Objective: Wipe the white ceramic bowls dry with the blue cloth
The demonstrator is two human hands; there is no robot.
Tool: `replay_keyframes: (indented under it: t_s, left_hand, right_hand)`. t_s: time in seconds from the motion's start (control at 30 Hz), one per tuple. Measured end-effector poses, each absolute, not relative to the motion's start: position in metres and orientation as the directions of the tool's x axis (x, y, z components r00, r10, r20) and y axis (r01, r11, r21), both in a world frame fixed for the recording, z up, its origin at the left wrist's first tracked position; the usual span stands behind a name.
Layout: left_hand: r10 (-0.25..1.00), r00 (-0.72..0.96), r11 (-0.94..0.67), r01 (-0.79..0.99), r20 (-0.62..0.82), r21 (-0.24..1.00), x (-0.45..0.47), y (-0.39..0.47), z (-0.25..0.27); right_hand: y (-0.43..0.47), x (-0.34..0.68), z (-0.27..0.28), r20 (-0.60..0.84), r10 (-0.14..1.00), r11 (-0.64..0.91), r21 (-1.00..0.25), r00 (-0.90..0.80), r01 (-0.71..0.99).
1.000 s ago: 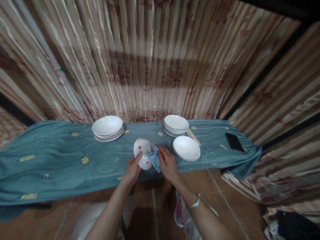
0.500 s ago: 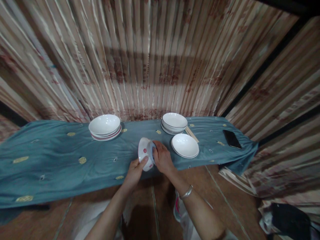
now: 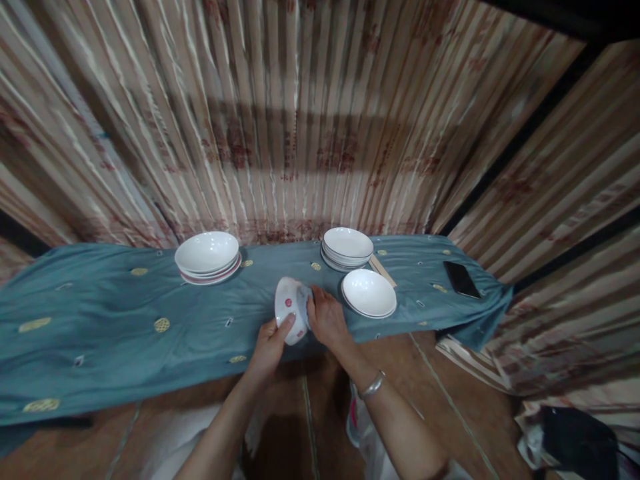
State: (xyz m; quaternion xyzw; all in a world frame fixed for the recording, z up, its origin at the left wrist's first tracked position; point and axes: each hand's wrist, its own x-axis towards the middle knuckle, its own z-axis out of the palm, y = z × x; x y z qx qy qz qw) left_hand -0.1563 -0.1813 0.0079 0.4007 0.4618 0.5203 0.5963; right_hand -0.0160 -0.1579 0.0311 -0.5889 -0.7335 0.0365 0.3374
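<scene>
Spreading to the left of your left hand point(image 3: 269, 347) is a teal tablecloth point(image 3: 110, 313) with small yellow motifs. Beyond that hand, to its left, stands a stack of white dishes point(image 3: 207, 255), some with reddish rims. Your left hand is clamped on a white bowl point(image 3: 286, 308) with red marks, thumb on its outer wall; you hold it tilted, between your two hands. Your right hand point(image 3: 326, 319) is closed on a pale blue cloth point(image 3: 303, 299), pressing it at the bowl's mouth. Beyond your right hand is a stack of dark-rimmed plates point(image 3: 347, 248); nearer, just to its right, are nested shallow white dishes point(image 3: 370, 293). Past these lie light wooden sticks point(image 3: 383, 271). Well to the right of your right hand lies a black phone point(image 3: 461, 279).
</scene>
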Motion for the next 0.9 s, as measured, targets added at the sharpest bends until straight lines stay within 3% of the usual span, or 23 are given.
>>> replay_keyframes:
  t_s: [0.33,0.57,0.73,0.9]
  left_hand:
    - [0.989,0.038,0.148,-0.249,-0.143,0.957,-0.154,-0.183,0.016]
    - [0.986,0.051,0.169,-0.276,-0.161,0.946,-0.156,-0.181,0.010]
    - [0.985,0.048,0.173,-0.383,-0.168,0.907,-0.160,-0.180,0.010]
    - [0.981,0.079,0.195,-0.400,-0.178,0.895,-0.163,-0.180,0.012]
  right_hand:
    - [-0.158,-0.008,0.023,0.383,0.923,0.236,-0.489,-0.036,0.839]
    - [-0.163,-0.013,0.026,0.591,0.804,0.437,-0.509,-0.067,0.742]
    - [-0.167,-0.021,0.026,0.626,0.755,0.561,-0.461,-0.196,0.688]
    - [-0.162,-0.026,0.025,0.592,0.788,0.518,-0.487,-0.170,0.703]
